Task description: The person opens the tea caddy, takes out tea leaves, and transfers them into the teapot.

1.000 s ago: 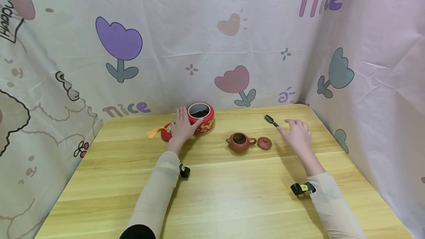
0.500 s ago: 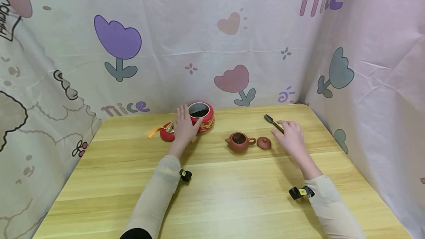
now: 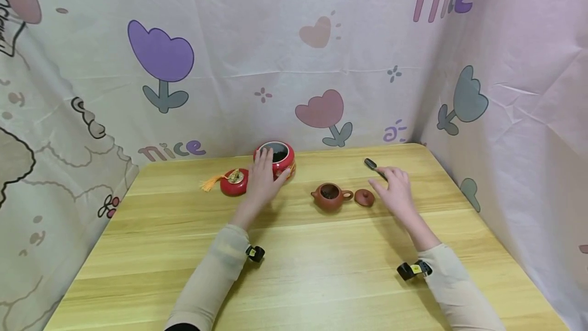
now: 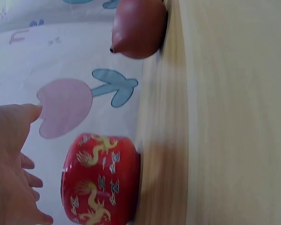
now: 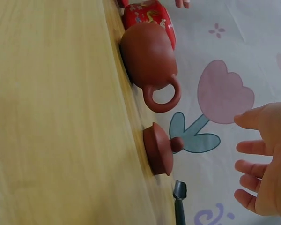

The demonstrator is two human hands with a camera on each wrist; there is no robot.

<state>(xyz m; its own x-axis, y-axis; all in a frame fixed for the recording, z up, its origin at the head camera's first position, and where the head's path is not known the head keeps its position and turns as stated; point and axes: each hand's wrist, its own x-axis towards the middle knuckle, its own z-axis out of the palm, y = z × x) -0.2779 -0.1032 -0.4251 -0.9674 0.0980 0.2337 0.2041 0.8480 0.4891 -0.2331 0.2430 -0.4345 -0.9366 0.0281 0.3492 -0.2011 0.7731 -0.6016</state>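
Observation:
A red jar [image 3: 287, 163] with gold dragons and dark contents stands at the back of the table. My left hand [image 3: 264, 178] is in front of it, fingers extended and thumb spread; the left wrist view shows a gap between hand and jar [image 4: 103, 183]. The red lid [image 3: 233, 184] with an orange tassel lies to its left. A small black scoop [image 3: 370, 163] lies at the back right, its handle end partly hidden by my right hand [image 3: 395, 190]. In the right wrist view that hand [image 5: 269, 161] has loosely bent fingers and holds nothing.
Between the hands stands a brown clay teapot [image 3: 329, 199], uncovered, with dark bits inside. Its lid [image 3: 364, 197] lies beside the handle. A printed curtain [image 3: 257, 40] encloses the back and sides of the wooden table [image 3: 303, 269].
My left hand has shifted right, from beside the red lid to in front of the jar, uncovering the lid. My right hand has moved left, across the scoop's handle end.

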